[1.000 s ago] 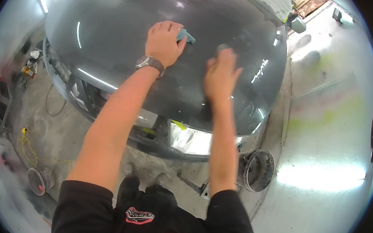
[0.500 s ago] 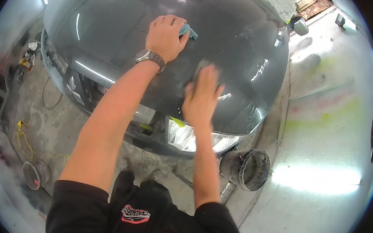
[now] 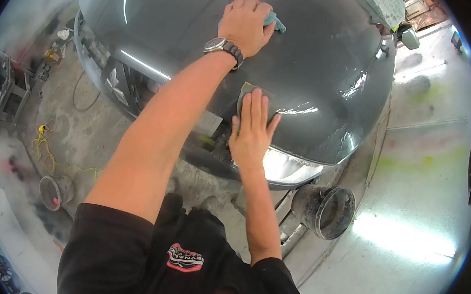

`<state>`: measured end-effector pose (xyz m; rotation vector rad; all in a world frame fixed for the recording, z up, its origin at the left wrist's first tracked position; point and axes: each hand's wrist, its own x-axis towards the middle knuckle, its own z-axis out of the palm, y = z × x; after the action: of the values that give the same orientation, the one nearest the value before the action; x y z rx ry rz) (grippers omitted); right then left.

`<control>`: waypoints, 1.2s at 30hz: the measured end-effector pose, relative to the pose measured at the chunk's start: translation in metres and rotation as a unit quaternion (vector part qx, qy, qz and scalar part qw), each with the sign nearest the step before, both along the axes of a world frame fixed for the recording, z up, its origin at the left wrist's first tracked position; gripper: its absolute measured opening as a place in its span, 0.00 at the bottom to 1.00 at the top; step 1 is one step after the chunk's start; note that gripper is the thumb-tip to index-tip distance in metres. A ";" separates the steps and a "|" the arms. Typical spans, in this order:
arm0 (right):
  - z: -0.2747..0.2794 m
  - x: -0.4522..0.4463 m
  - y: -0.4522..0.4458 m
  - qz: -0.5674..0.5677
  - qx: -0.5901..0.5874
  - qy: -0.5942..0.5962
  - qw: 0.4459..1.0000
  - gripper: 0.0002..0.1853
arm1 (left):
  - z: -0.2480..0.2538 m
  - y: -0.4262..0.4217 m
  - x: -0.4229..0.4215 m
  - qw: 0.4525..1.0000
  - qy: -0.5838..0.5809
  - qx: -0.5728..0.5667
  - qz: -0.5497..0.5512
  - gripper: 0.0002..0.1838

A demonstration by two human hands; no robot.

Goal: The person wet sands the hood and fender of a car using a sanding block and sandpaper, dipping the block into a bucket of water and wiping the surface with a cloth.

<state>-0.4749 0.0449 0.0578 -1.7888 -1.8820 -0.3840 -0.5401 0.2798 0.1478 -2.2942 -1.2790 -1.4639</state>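
A dark grey car hood (image 3: 320, 59) fills the upper middle, with wet streaks on its right part. My left hand (image 3: 246, 26), with a watch on the wrist, rests on the hood with its fingers curled round a blue cloth (image 3: 275, 22). Nearer the front edge, my right hand (image 3: 254, 129) lies flat with its fingers stretched over a thin greenish-grey sheet (image 3: 247, 89), which it presses against the hood. Part of the sheet is hidden beneath the fingers.
A headlight (image 3: 295, 167) sits below the hood's front edge. Dirty buckets stand on the floor, one at the right (image 3: 334, 213) and one at the left (image 3: 56, 192). A yellow cord (image 3: 42, 143) lies at the left. A pale wall (image 3: 409, 188) runs along the right.
My right hand has moved down the hood toward its front edge, and the sheet under it now shows clearly. My left hand keeps the cloth. The whole view has shifted somewhat.
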 end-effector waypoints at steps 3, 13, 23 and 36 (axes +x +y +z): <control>0.045 0.070 0.044 -0.040 0.020 -0.055 0.997 0.34 | 0.002 0.005 0.001 1.000 -0.004 0.017 -0.001 0.16; 0.018 0.023 0.008 -0.015 -0.025 -0.051 0.998 0.37 | 0.000 -0.002 -0.004 1.000 -0.005 0.003 -0.022 0.19; 0.012 0.012 0.016 -0.036 0.013 0.002 0.999 0.34 | 0.006 0.001 -0.003 0.999 -0.009 0.021 -0.024 0.17; 0.011 0.004 -0.004 -0.014 -0.018 0.061 0.998 0.36 | 0.011 -0.004 -0.003 0.999 0.004 0.029 -0.015 0.21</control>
<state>-0.4706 0.0411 0.0690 -1.8206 -1.7936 -0.2465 -0.5434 0.2755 0.1589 -2.2898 -1.1880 -1.4790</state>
